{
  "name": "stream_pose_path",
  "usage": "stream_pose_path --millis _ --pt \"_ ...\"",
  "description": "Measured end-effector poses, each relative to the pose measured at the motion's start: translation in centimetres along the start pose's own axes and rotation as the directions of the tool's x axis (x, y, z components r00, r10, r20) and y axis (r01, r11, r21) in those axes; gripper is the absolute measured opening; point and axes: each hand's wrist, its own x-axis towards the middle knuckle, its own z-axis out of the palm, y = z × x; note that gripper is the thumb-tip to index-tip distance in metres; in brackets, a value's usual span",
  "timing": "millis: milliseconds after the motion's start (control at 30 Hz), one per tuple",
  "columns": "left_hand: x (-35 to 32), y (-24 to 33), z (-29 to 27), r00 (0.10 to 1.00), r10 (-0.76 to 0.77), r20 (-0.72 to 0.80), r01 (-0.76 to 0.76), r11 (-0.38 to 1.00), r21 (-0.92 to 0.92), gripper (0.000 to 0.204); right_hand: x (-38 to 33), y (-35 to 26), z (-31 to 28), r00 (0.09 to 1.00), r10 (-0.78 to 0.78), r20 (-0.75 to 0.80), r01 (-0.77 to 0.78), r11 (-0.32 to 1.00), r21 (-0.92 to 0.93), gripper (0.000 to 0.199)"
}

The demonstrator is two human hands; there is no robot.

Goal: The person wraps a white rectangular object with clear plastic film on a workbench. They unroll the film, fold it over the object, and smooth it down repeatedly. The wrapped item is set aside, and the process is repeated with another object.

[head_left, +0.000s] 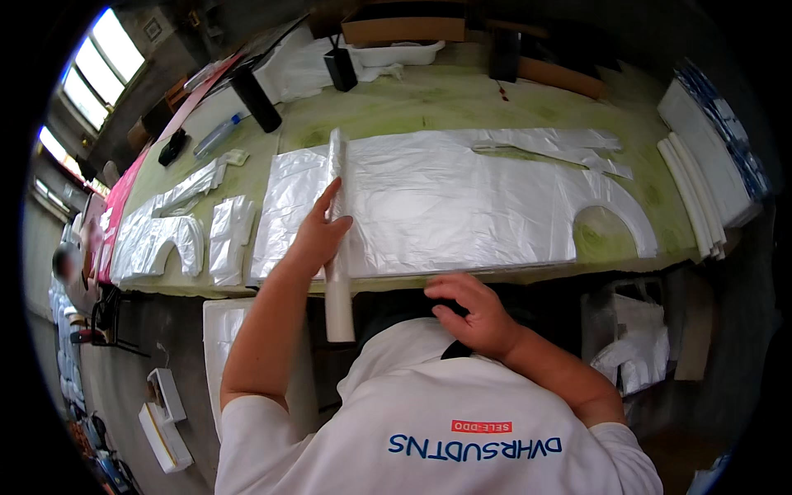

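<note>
A long white tube (338,301) lies crosswise over a stack of thin, shiny, translucent plastic bags (445,206), its near end jutting past the table edge. My left hand (320,229) is on the tube, thumb across it and one finger stretched along its side; the other fingers are partly hidden. The bags spread flat on both sides of the tube, with a curved cutout and long strap-like pieces at their right end. Just off the front edge, my right hand (474,313) hovers with loosely bent fingers, the thumb apart, holding nothing.
Folded plastic bags (165,239) lie at the left. Farther back stand a black cylinder (256,99), a plastic bottle (217,136), a black box with antennas (339,68) and a cardboard box (404,29). White rolls (691,198) lean beside a stack at the right edge.
</note>
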Motion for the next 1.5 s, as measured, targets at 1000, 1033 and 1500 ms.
stream_pose_path --millis 1000,1033,1500 --pt "11.8 4.5 5.0 0.913 -0.099 0.395 0.075 0.994 0.076 0.066 -5.0 -4.6 -8.8 0.701 0.703 0.116 -0.678 0.708 -0.198 0.082" --pt "11.8 5.5 5.0 0.895 -0.119 0.431 0.053 0.985 0.164 0.066 -5.3 -4.5 -8.8 0.704 0.702 0.109 -0.675 0.709 -0.206 0.082" --pt "15.5 6.2 7.3 0.915 -0.149 0.375 0.078 0.977 0.198 0.056 -2.7 -4.9 -7.2 0.646 0.762 0.048 -0.756 0.647 -0.095 0.094"
